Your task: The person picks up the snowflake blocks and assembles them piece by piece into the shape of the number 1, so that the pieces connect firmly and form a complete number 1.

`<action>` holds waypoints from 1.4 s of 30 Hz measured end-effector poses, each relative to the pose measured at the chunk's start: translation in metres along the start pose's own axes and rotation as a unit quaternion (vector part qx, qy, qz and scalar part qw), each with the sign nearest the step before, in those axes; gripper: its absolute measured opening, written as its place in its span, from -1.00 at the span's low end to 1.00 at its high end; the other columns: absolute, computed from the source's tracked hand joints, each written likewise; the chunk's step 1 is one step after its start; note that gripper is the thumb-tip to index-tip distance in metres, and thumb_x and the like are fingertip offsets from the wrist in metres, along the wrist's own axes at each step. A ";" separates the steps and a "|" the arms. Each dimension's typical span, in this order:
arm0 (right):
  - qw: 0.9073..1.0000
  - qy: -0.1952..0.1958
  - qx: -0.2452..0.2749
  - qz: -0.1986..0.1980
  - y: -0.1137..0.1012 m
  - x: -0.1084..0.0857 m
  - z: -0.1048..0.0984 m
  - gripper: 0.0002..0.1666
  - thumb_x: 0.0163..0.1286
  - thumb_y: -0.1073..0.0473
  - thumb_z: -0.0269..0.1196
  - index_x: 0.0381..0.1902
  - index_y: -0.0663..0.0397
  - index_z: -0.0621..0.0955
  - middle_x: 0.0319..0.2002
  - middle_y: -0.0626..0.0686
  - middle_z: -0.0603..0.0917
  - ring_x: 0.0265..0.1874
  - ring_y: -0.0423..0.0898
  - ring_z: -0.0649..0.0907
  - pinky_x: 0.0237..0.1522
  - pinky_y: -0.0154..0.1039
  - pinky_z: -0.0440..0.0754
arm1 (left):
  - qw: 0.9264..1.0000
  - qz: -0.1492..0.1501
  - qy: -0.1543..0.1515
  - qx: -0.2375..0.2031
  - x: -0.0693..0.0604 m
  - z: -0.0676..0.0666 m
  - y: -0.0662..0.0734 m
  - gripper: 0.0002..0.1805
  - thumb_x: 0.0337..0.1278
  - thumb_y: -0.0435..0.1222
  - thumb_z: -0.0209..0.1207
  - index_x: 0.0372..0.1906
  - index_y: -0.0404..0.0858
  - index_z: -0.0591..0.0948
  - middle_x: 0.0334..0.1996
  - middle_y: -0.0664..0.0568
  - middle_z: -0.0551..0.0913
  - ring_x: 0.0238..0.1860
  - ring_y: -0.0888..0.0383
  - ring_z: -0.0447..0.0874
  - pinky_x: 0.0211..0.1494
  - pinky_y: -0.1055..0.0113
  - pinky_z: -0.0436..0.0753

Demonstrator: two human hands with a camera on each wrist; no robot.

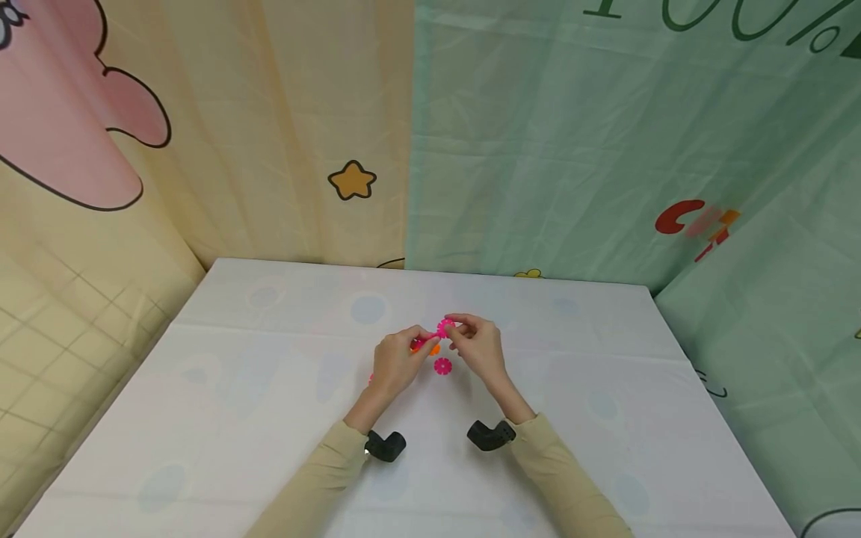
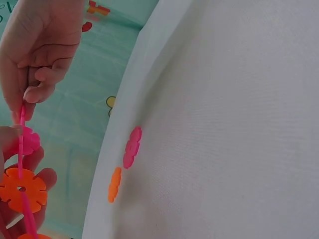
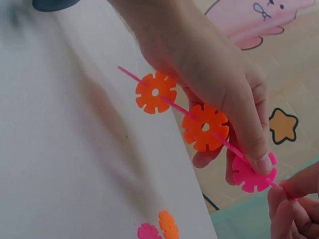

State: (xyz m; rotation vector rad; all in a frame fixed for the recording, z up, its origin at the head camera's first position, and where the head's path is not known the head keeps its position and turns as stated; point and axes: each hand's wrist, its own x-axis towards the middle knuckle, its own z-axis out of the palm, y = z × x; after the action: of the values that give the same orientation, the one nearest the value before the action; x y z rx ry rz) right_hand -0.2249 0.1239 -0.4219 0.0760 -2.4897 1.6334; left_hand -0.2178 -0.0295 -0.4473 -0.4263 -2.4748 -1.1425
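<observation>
In the head view my left hand and right hand meet over the table. A pink string runs through two orange notched discs and a pink disc. My left hand grips the pink disc and string, thumb on the disc's face. The right hand pinches a pink piece at the string's far end; the head view shows a pink disc at its fingertips. How disc and string meet there is unclear. A loose pink disc and orange disc lie nearby.
The table has a white cloth with pale blue dots. A bit of pink shows beside my left wrist, mostly hidden. Patterned curtains stand behind the table and along both sides.
</observation>
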 end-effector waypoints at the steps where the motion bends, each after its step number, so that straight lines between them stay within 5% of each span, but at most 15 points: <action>1: 1.000 0.001 0.002 0.000 0.000 0.000 0.000 -0.74 0.30 0.24 0.25 -0.08 0.22 0.68 -0.41 0.36 0.68 -0.47 0.28 0.67 -0.57 -0.44 0.52 | 1.000 0.003 0.003 0.004 0.000 0.000 0.000 -0.81 0.09 -0.19 0.33 -0.35 -0.25 0.69 -0.68 0.05 0.60 -0.73 0.31 0.23 -0.62 0.51 0.25; 11: 0.999 -0.017 0.026 0.041 0.001 0.000 0.001 -0.76 0.27 0.29 0.24 -0.12 0.24 0.69 -0.45 0.40 0.63 -0.47 0.31 0.63 -0.60 -0.41 0.44 | 0.999 0.018 0.000 0.043 -0.003 -0.004 0.002 -0.82 0.07 -0.19 0.34 -0.40 -0.23 0.68 -0.80 0.11 0.42 -0.75 0.31 0.15 -0.63 0.50 0.16; 17: 0.996 -0.012 0.056 0.073 0.004 -0.005 0.006 -0.77 0.24 0.31 0.26 -0.14 0.28 0.68 -0.46 0.39 0.63 -0.59 0.14 0.58 -0.62 -0.40 0.41 | 0.998 0.026 -0.003 0.055 -0.004 -0.004 -0.002 -0.86 0.07 -0.21 0.34 -0.42 -0.21 0.68 -0.83 0.13 0.36 -0.74 0.32 0.12 -0.62 0.49 0.11; 20: 0.995 -0.001 0.070 0.076 -0.002 -0.009 0.008 -0.76 0.22 0.34 0.27 -0.15 0.34 0.67 -0.57 0.29 0.61 -0.69 -0.09 0.52 -0.63 -0.42 0.40 | 0.998 0.027 0.000 0.051 -0.004 -0.004 -0.005 -0.86 0.04 -0.21 0.36 -0.42 -0.19 0.69 -0.84 0.13 0.35 -0.74 0.33 0.11 -0.61 0.48 0.10; 28: 0.992 0.017 0.084 0.090 0.006 -0.008 0.016 -0.75 0.21 0.33 0.26 -0.14 0.32 0.67 -0.72 -0.08 0.48 -0.72 -0.16 0.47 -0.65 -0.45 0.39 | 0.998 0.028 -0.007 0.048 -0.003 -0.007 -0.008 -0.89 0.04 -0.23 0.36 -0.40 -0.19 0.70 -0.83 0.14 0.36 -0.74 0.31 0.12 -0.61 0.48 0.16; 35: 0.990 0.012 0.090 0.111 0.003 -0.006 0.014 -0.75 0.24 0.30 0.26 -0.13 0.31 0.67 -0.60 0.17 0.57 -0.67 -0.04 0.52 -0.56 -0.36 0.53 | 0.998 0.039 -0.007 0.048 0.000 -0.009 -0.006 -0.86 0.06 -0.20 0.35 -0.42 -0.19 0.68 -0.81 0.15 0.41 -0.74 0.32 0.15 -0.60 0.48 0.18; 42: 0.982 0.025 0.132 0.132 0.006 -0.011 0.017 -0.71 0.26 0.29 0.27 -0.07 0.31 0.65 -0.59 0.09 0.59 -0.65 -0.14 0.53 -0.52 -0.39 0.55 | 0.999 0.031 -0.005 0.045 -0.001 -0.006 -0.006 -0.88 0.08 -0.21 0.33 -0.41 -0.18 0.68 -0.83 0.16 0.31 -0.74 0.32 0.10 -0.60 0.47 0.13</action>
State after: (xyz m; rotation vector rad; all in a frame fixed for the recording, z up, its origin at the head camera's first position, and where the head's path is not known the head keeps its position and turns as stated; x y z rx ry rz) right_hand -0.2162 0.1100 -0.4354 -0.2715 -2.3114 2.0345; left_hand -0.2180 -0.0380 -0.4479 -0.4804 -2.4912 -1.0037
